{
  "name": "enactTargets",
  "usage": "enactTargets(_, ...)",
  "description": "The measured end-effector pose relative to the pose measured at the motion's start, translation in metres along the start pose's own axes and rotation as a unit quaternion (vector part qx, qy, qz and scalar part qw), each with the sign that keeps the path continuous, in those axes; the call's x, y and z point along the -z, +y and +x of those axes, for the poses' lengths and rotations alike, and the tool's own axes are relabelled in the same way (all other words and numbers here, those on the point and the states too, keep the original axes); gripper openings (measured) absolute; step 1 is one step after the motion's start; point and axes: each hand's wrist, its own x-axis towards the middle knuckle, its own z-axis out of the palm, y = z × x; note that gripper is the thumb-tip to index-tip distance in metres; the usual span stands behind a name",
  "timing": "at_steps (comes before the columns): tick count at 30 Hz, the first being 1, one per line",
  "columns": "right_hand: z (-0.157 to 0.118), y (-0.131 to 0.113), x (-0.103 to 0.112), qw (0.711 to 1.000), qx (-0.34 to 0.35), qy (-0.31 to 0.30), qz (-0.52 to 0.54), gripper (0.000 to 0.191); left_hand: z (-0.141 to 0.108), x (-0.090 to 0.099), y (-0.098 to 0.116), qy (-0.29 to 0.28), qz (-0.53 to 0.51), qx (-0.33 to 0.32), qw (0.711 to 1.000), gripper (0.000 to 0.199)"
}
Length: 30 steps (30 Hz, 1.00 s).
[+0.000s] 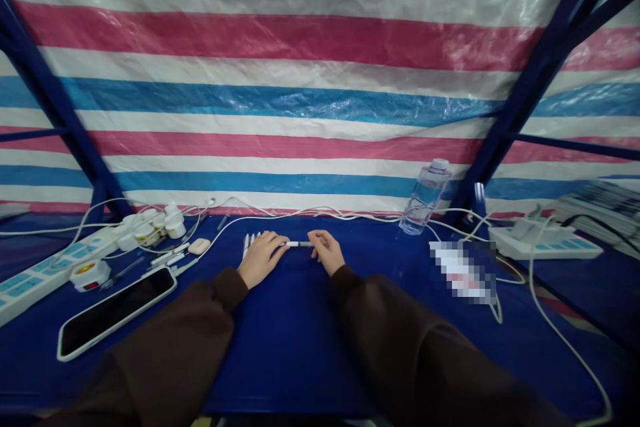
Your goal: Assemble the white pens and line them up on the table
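Between my two hands lies a slim pen [299,244], level from left to right, with a white part on the left and a greyer part on the right. My left hand [262,257] has its thumb and fingertips closed at the pen's left end. At the other end, the curled fingers of my right hand [326,250] pinch the pen's tip. Several more white pens [246,244] lie side by side just behind my left hand, partly hidden by it.
A phone [117,312], a power strip [60,263] with chargers and a beige earbud case [199,246] lie left. A clear water bottle [425,199] stands at the back right, near a second power strip [550,243]. White cables [300,212] run along the blue table's [295,353] back edge.
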Motion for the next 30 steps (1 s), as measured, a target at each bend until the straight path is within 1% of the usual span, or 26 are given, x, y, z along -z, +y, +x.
enactTargets(3, 0.000, -0.001, 0.001, 1.000, -0.027, -0.011, -0.011, 0.043, 0.000, 0.000, 0.001, 0.002, -0.010, -0.006, 1.000, 0.027)
enactTargets(7, 0.000, 0.002, 0.003, 0.999, -0.028, 0.000, -0.033, 0.041, 0.000, 0.001, 0.001, 0.000, -0.013, -0.010, 1.000, 0.027)
enactTargets(10, 0.003, 0.008, 0.004, 0.999, 0.031, 0.023, -0.027, 0.033, -0.001, 0.000, 0.000, -0.005, -0.010, -0.002, 1.000, 0.027)
enactTargets(11, 0.004, 0.011, 0.004, 0.997, 0.059, 0.030, -0.032, 0.034, -0.001, 0.000, -0.001, -0.006, -0.009, 0.003, 1.000, 0.027)
enactTargets(14, 0.004, 0.018, 0.005, 0.985, 0.126, 0.046, -0.106, 0.039, 0.000, -0.001, -0.001, -0.007, -0.007, 0.013, 1.000, 0.027)
enactTargets(16, 0.001, 0.019, 0.006, 0.964, 0.173, 0.053, -0.196, 0.037, 0.000, -0.001, -0.002, -0.008, -0.006, 0.013, 1.000, 0.027)
enactTargets(18, -0.004, 0.016, 0.005, 0.928, 0.221, 0.044, -0.297, 0.032, 0.000, -0.002, -0.003, -0.006, -0.002, 0.014, 1.000, 0.027)
enactTargets(21, -0.011, 0.009, 0.004, 0.872, 0.272, -0.011, -0.408, 0.032, 0.000, -0.002, -0.004, 0.001, 0.004, 0.014, 1.000, 0.027)
enactTargets(23, -0.014, 0.005, 0.004, 0.844, 0.287, -0.030, -0.453, 0.033, -0.001, -0.003, -0.004, 0.005, 0.007, 0.013, 1.000, 0.026)
enactTargets(26, -0.014, 0.002, 0.006, 0.822, 0.290, -0.025, -0.490, 0.032, -0.001, -0.003, -0.004, 0.001, 0.009, 0.010, 1.000, 0.026)
enactTargets(30, -0.013, 0.001, 0.007, 0.814, 0.286, -0.004, -0.506, 0.025, -0.002, -0.002, -0.003, -0.008, 0.015, 0.013, 1.000, 0.027)
